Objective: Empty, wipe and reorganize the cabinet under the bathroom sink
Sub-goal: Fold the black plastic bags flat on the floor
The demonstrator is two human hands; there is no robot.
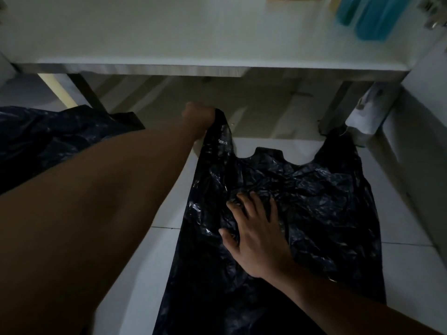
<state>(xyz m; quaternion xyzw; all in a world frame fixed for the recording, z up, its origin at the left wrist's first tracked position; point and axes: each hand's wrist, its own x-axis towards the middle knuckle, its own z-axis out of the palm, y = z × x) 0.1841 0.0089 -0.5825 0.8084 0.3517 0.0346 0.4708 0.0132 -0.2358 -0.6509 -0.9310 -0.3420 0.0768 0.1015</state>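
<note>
A black plastic bag [314,189] lay flat on the tiled floor [406,274], in the middle and lower right of the frame, just below the white tabletop [169,32]. The left hand [198,116] was near the top middle of the frame. Its fingers were curled tight round the bag's left handle [220,131], and it held that loop up off the floor. The right hand [256,235] was lower down, on the middle of the bag. Its fingers were spread out flat and pressed the bag onto the floor; it gripped nothing. The bag's other handle [338,151] lay loose toward the right of the frame.

The bag looked very thin, light and soft. It was full of wrinkles and it shone a bit, so it was likely slippery. It would flop and slide about if only one spot was held, and it might tear if pulled hard. The two handles looked like the best places to take hold, one in each hand, to open the mouth wide. It seemed empty, because it lay so flat.

Another dark bag [48,136] lay crumpled at the left edge of the frame. Blue bottles [372,18] stood on the tabletop at the upper right, all blurry.
</note>
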